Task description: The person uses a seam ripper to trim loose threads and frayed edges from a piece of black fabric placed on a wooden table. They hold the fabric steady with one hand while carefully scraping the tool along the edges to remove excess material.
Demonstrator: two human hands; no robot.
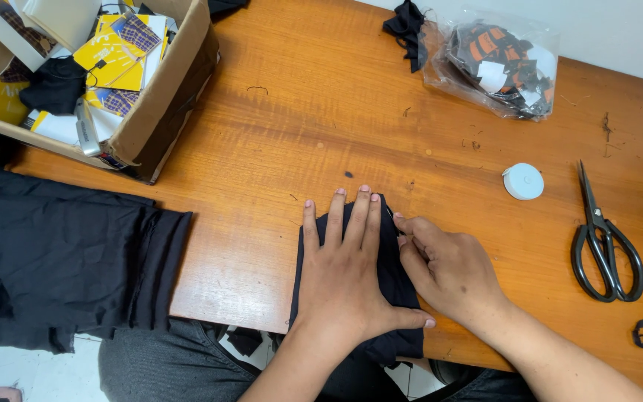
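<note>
Black cloth (396, 286) was pinned under flat, open left hand (344, 279); its right edge was pinched by right hand (444, 272), long axis running away.

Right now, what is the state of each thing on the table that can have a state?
Small black cloth: folded, pressed flat at the table edge.
Left hand: flat on the cloth, fingers spread.
Right hand: fingertips pinching the cloth's right edge.
Scissors: closed, lying flat.
Cardboard box: open, filled.
Plastic bag: filled; whether sealed, unclear.
Large black fabric: folded, hanging over the edge.
Round white tape measure: rolled in.
</note>
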